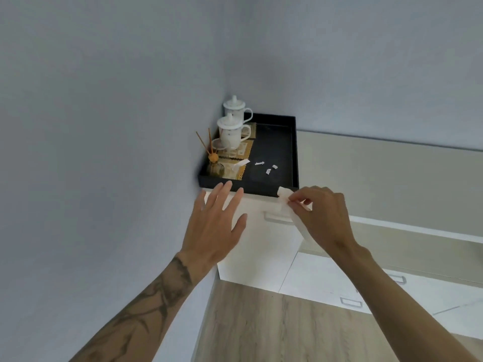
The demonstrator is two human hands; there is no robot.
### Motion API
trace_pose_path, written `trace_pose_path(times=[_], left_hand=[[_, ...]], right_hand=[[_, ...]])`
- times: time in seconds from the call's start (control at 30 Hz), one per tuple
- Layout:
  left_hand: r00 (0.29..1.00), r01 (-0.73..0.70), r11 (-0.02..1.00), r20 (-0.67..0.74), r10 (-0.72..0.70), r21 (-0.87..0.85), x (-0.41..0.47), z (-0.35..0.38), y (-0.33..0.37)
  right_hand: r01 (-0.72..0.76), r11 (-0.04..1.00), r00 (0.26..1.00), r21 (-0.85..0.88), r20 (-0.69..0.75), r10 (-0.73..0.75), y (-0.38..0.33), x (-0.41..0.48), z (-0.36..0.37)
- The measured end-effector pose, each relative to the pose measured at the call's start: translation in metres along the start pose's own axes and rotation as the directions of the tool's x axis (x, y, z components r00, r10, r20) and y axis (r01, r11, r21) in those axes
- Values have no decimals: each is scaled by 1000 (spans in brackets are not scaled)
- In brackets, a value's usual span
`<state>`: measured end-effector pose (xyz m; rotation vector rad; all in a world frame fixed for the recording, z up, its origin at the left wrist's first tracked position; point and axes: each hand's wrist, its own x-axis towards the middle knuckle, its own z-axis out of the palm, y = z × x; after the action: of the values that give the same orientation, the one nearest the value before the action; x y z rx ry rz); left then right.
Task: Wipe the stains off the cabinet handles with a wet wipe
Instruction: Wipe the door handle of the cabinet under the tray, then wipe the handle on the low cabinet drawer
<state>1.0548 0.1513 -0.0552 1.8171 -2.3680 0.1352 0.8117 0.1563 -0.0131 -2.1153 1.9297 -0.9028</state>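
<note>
A white cabinet [264, 252] stands in the room's corner with a pale metal handle [277, 218] near the top of its front. My right hand [324, 218] pinches a white wet wipe [286, 198] right at that handle's right end, and the wipe hangs down under the hand. My left hand [217, 223] hovers with straight, spread fingers over the cabinet's top left front, holding nothing. Two more handles [351, 302] [397, 279] show on the low drawers at the right.
A black tray [294, 152] sits on the cabinet top, holding two lidded white cups [232, 133], a reed diffuser [214, 163] and small scraps of white paper [269, 169]. Grey walls close in at left and behind. Wooden floor [274, 325] lies below.
</note>
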Motion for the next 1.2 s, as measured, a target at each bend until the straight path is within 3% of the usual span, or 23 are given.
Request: trace_pose_path(times=[0.17,0.4,0.6,0.73,0.87,1.2], left_hand=[[990,118,993,80,-120,28,-42,-120,-2],[951,304,952,53,-306,41,-133,-237,17],[849,528,845,-27,-528,89,-248,-303,55],[743,667,735,-44,-667,120,-352,-347,86],[595,798,578,-75,-800,170,-469,-391,111],[209,975,187,-203,-957,122,-771,-474,227]], right_hand=[[92,995,993,25,70,-93,-74,6,-84],[295,939,947,175,75,-312,-145,-12,-160],[488,804,834,341,92,-545,-199,-67,-202],[574,689,725,443,116,-679,-256,-124,-229],[585,579,616,568,154,-773,-315,-205,-253],[637,214,220,740,91,-971,-443,-481,-325]])
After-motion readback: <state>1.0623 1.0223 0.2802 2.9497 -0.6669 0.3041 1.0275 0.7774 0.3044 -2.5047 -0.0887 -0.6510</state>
